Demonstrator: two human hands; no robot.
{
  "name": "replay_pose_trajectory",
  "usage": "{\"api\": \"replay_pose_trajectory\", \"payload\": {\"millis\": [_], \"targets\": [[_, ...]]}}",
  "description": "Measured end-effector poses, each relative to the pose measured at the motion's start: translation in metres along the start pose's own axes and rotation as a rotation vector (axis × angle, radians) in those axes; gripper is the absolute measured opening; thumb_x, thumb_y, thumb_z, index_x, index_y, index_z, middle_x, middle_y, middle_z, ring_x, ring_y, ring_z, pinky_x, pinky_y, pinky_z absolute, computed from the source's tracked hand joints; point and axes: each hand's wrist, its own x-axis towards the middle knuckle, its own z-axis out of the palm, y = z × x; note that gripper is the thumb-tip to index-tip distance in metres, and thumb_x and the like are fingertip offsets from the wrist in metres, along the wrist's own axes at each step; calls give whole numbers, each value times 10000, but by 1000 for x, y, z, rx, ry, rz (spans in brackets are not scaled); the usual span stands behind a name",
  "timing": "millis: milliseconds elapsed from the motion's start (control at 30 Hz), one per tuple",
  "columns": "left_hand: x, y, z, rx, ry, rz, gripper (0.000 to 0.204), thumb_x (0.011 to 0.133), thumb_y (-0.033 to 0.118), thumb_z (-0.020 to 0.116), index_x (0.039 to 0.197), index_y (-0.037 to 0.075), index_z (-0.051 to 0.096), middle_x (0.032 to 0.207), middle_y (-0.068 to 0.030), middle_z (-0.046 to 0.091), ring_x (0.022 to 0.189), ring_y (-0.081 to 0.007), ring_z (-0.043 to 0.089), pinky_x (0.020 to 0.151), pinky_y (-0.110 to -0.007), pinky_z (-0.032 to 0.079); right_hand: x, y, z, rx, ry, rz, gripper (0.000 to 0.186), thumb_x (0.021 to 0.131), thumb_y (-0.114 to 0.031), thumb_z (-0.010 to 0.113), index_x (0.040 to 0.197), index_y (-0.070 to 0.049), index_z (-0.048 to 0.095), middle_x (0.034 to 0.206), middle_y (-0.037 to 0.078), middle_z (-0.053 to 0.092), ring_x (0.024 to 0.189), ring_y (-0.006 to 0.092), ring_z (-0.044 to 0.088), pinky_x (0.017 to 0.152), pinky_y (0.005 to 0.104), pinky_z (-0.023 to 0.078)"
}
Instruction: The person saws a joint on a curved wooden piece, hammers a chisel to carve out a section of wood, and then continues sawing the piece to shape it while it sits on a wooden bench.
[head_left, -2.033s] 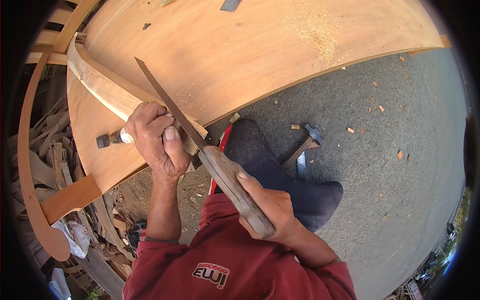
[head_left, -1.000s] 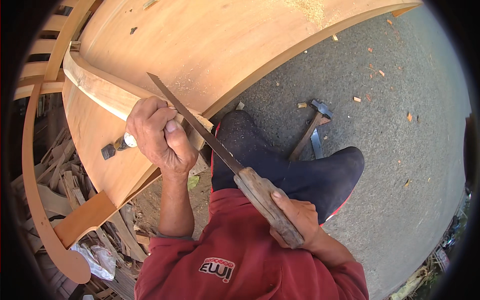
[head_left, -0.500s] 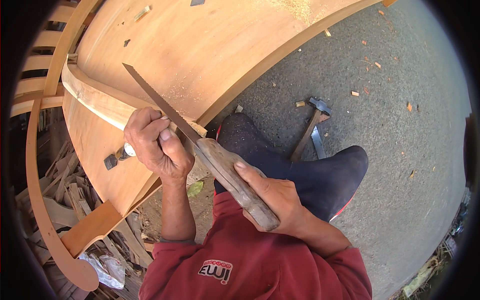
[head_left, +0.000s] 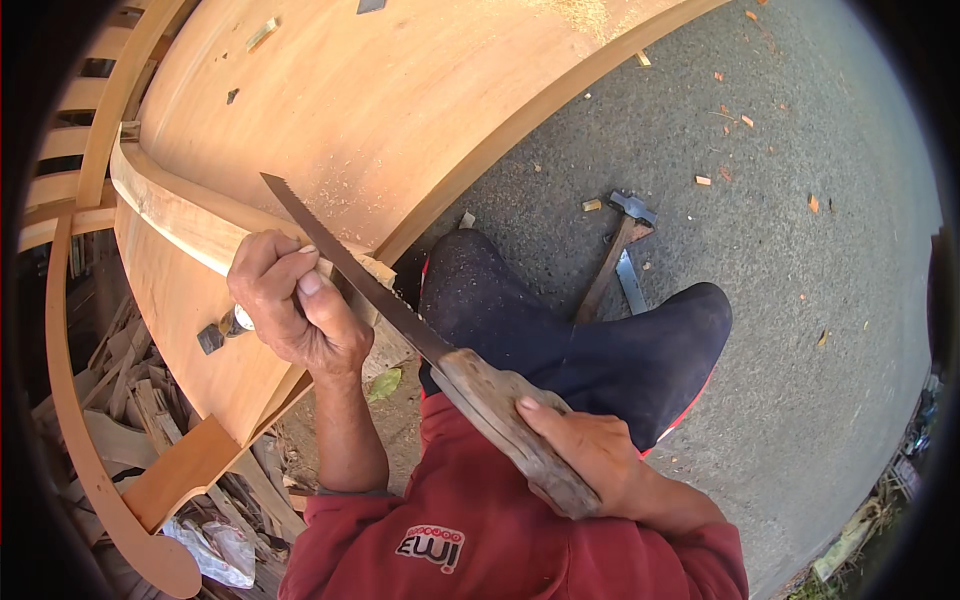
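Note:
My right hand (head_left: 590,445) is wrapped round the worn grey wooden handle of a handsaw (head_left: 385,300), thumb along its top. The narrow, dark, toothed blade slants up and left, lying across a curved strip of pale wood (head_left: 190,205) near its end. Just left of the blade, my left hand (head_left: 300,305) has its fingers curled closed on the strip; the fingertips are partly hidden. The strip rests across a broad curved wooden panel (head_left: 330,110) sprinkled with sawdust. A dark-headed tool (head_left: 211,338) lies on the panel beside my left hand, partly covered by it.
On the grey concrete, right of my knees, lie a hammer (head_left: 612,255) and a metal blade-like piece (head_left: 631,283). Wood offcuts (head_left: 150,405) pile up at lower left beside a curved wooden frame piece (head_left: 75,420). Wood chips dot the floor.
My right hand has drawn the saw back, down and to the right, so less blade reaches past the strip. My left hand keeps its hold; the whole view has shifted slightly.

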Motion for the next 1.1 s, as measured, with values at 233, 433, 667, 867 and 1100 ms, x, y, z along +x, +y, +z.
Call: {"api": "replay_pose_trajectory", "payload": {"millis": [233,433,667,867,1100], "targets": [[4,1,4,35,-7,22,156,869,73,499,964,-6,594,1045,-171,572,990,-273,542,896,-422,451,57,12,16,17,13,-18,678,814,-36,707,1432,141,493,918,199,726,711,271,721,676,372,600],[3,2,2,6,5,109,154,830,90,536,953,35,610,964,-158,608,908,-295,552,848,-433,429,-1,-9,4,-97,-3,14,648,817,-38,697,1410,152,518,831,158,715,670,218,712,648,346,595],[-2,-4,2,-30,33,74,161,839,94,535,965,24,609,974,-167,595,929,-292,551,849,-425,439,41,7,25,-27,78,-17,652,813,-50,718,1410,132,529,822,144,707,660,216,702,627,345,585],[-3,-3,3,-106,31,68,158,838,78,529,961,4,596,1021,-170,575,948,-278,536,851,-415,448,0,-5,9,-13,60,31,714,809,-66,735,1457,106,489,830,157,706,669,252,705,620,357,580],[-7,-5,2,-69,42,0,142,848,74,531,958,3,588,1008,-167,577,932,-271,536,849,-403,442,12,-3,8,5,20,25,721,822,-79,755,1467,93,481,944,196,744,735,265,737,655,361,595]]}}
